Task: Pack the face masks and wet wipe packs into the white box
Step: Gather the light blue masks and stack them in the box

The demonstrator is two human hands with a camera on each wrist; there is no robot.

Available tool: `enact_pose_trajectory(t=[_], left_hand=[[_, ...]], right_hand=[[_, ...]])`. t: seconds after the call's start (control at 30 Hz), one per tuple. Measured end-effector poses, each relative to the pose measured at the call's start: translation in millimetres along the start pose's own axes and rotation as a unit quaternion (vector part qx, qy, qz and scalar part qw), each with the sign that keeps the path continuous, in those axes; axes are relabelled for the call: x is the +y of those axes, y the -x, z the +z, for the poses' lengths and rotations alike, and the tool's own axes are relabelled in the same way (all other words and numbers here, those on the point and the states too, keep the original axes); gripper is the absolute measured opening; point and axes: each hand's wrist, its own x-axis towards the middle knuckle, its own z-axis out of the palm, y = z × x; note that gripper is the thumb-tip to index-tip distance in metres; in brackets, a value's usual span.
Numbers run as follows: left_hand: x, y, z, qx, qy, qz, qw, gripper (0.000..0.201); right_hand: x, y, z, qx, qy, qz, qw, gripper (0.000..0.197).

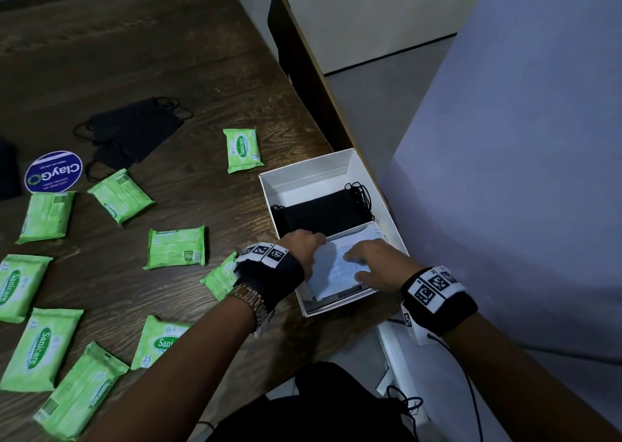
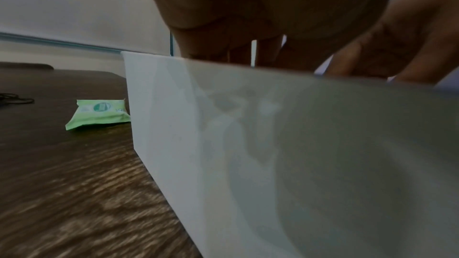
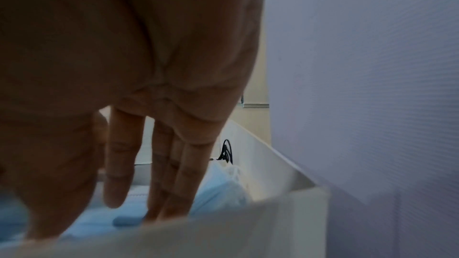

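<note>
Down in the near end of the box (image 1: 340,164), both your hands lie flat on the blue masks (image 1: 331,270). Your right hand (image 1: 377,265) presses with straight fingers (image 3: 171,183) spread over the stack; nothing is curled round it. Your left hand (image 1: 304,241) rests on the stack's left edge, its fingers dipping behind the box wall, so you cannot tell from the wrist view how far they bend; from above they look extended and hold nothing.

Beyond the blue stack, black masks (image 1: 323,212) fill the middle of the box, ear loops bunched against the right wall. The far end shows bare white floor.

Left of the box on the table (image 1: 168,54), green wipe packs (image 1: 176,246) lie scattered, one just beside the box under your left wrist, another (image 1: 243,150) near the far corner. More black masks (image 1: 134,132) sit loose farther back, next to a round blue sticker (image 1: 54,171).
</note>
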Motion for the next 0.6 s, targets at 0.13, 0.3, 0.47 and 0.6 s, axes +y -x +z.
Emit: enact_pose_trajectory(t=[0.13,0.3,0.47,0.6], left_hand=[[3,-2,0,0.007,0.029,-0.005,1.0,0.072],[9,-13,9,-0.052,-0.008,0.02,0.998,0.121],[21,-22,20,-0.033,-0.068,0.015,0.997,0.117],[16,-25,24,-0.033,-0.068,0.035,0.997,0.116]], right_hand=[[4,4,-10,0.055,-0.012,0.001,0.998,0.039],[10,2,-9,0.066,0.072,0.032,0.995,0.027],[4,-6,1,0.054,0.069,0.004,0.996,0.037],[7,-6,-10,0.056,0.014,0.011,0.998,0.034]])
